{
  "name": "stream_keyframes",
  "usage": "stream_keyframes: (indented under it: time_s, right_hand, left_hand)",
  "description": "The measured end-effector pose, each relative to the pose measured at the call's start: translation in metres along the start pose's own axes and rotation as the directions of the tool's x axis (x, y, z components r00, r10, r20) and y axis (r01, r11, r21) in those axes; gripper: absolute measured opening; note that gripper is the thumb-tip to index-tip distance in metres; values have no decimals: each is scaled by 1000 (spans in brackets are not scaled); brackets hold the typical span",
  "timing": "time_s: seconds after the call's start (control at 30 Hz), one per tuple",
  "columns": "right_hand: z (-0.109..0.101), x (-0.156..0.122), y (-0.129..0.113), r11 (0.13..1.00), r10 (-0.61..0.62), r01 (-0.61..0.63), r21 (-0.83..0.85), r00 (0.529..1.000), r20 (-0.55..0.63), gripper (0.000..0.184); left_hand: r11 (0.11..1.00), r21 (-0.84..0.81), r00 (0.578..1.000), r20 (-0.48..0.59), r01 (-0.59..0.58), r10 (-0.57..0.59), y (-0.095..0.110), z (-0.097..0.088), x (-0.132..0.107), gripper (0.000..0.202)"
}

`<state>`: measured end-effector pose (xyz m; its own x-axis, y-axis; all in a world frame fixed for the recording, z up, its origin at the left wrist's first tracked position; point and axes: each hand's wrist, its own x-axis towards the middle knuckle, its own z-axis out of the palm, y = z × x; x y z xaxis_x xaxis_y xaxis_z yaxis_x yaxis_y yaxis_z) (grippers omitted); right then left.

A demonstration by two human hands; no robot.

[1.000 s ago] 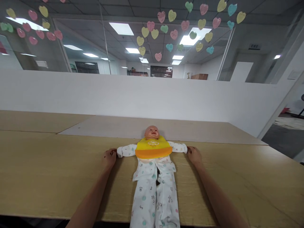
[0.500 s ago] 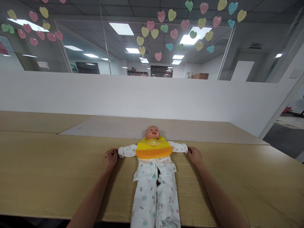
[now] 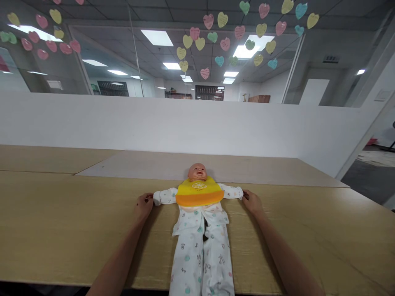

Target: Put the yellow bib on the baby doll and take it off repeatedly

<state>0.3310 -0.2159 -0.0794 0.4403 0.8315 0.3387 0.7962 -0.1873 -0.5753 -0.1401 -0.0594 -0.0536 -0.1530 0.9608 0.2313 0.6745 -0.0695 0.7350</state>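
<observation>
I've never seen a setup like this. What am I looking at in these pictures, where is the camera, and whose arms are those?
There is no machine here. These are a person's own bare arms, filmed by one camera worn on their head, which looks forward and down. That is why the arms enter from the bottom edge.

The left hand and right hand are on a light wooden table. Between them, a baby doll lies face up, wearing a white printed sleepsuit and a yellow and orange bib. The fingers of each hand are at the end of a sleeve, but it is hard to tell whether they grip it.

Beyond the table are a white partition wall and hanging paper hearts.
</observation>
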Motion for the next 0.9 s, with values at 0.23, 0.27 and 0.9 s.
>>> stream_keyframes:
  time_s: [0.23, 0.27, 0.9]
  right_hand:
    - [-1, 0, 0, 999, -13, 12, 37, 999, 37, 39]
    - [-1, 0, 0, 999, -16, 15, 39, 999, 36, 40]
    - [10, 5, 9, 984, -39, 46, 173, 998, -43, 35]
  left_hand:
    - [1000, 11, 1000, 5, -25, 25, -5, 4, 2, 27]
    - [999, 9, 999, 8, -35, 35, -5, 5, 3, 27]
    - [998, 25, 996, 67, -53, 51, -3, 4, 4, 33]
